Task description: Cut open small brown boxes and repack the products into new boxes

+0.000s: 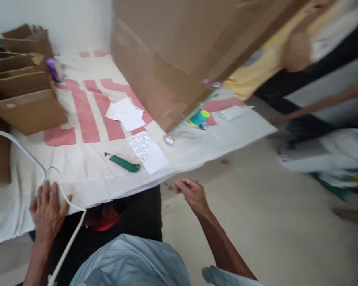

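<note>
- We see the left hand [47, 210] lying palm down on the cloth [86, 174] that covers the counter, near its front edge. Its fingers [44, 190] are spread apart and flat, gripping nothing.
- A white cable [32, 159] comes in from the left edge and loops just beyond those fingers. It then runs past the thumb, touching it or very nearly, and drops over the counter edge toward the person's lap.
- The right hand [192, 194] hangs off the counter, just in front of its edge and over the floor [256, 218]. Its fingers [180, 184] are loosely bent and close together, and we can make out nothing clamped between them.
- Small brown bits [168, 186] lie on the floor right beside those fingertips.
- A green knife [122, 163] lies on the cloth between the two hands and farther in, apart from both. A printed sheet [147, 153] lies just to its right, with its near corner by the knife's tip.
- More white papers [127, 114] lie farther back on the red stripes.
- A large cardboard box [173, 59] is tilted above the far right of the counter. Below its lower corner we see a small clear ring [168, 139] and a teal roll [199, 118].
- Open cardboard boxes [20, 87] are stacked at the left, well away from the hands.
- At the right, blurred, is another person in a yellow shirt [256, 75].
</note>
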The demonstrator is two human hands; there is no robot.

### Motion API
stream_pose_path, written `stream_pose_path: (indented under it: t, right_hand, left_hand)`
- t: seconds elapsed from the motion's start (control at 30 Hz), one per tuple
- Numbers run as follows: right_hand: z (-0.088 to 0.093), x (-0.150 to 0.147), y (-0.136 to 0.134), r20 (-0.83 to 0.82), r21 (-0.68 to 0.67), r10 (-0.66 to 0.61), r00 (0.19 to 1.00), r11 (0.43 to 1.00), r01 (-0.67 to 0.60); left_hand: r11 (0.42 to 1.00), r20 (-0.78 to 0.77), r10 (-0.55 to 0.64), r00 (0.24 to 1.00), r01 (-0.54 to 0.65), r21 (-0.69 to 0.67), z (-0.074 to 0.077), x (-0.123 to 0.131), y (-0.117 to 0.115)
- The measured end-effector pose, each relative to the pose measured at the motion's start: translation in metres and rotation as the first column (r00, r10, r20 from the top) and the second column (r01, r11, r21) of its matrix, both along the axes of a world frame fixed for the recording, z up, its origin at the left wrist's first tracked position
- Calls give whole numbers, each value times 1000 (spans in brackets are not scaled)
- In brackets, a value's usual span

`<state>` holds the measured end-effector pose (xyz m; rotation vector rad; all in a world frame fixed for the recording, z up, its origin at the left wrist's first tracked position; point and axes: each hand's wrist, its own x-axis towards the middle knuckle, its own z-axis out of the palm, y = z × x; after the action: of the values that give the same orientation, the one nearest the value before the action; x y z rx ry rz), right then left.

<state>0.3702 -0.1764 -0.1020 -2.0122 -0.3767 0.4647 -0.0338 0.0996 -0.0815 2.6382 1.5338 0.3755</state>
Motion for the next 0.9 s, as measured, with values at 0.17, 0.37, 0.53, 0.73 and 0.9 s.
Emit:
stream_pose_path:
  t: [0.17,0.37,0.53,0.73,0.9]
  right_hand:
    - [-8,-16,17,242,-56,107,964,994,-96]
    - [-12,-53,68,502,-10,411,761,883,-470]
    - [-1,-89,115,656,60,500,566,713,-699]
    - [-2,-125,152,712,88,525,466,592,-801]
    - [-3,-142,168,733,49,564,380,514,-856]
  left_hand:
    - [996,-96,83,992,-82,20,-7,-21,-8]
    - [982,-134,188,973,-184,42,-11,-53,-25]
    - [963,-127,269,955,-264,60,-7,-90,-31]
    - [930,-108,367,924,-365,44,17,-104,-15]
    - [890,-29,456,890,-454,49,21,-104,3]
